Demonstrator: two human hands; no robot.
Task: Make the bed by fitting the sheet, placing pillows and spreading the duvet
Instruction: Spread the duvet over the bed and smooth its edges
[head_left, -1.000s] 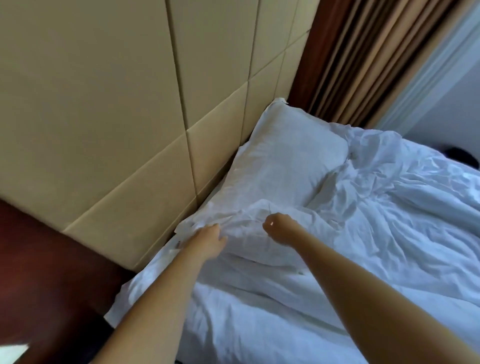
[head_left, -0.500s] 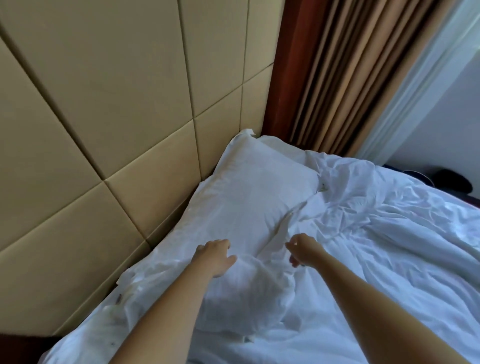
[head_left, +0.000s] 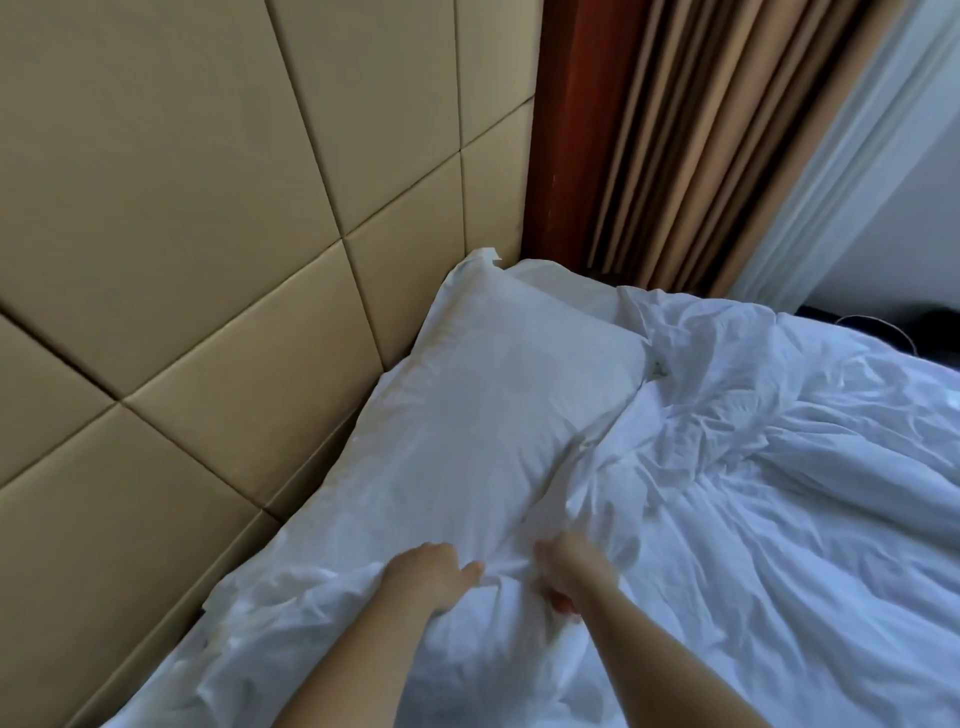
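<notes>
head view: only view
left grip (head_left: 431, 577): fingers curled into the near pillow (head_left: 483, 654), on its side toward the headboard (head_left: 208, 270)
right grip (head_left: 571, 577): pinches the same pillow's cloth on the side away from the headboard; both probably hold it to seat it in line
far pillow (head_left: 519, 395): flush along the headboard, touching the near pillow
duvet (head_left: 769, 493): crumpled away from the headboard, its edge crowding both pillows
room: tight at the headboard, open only duvet-side
</notes>
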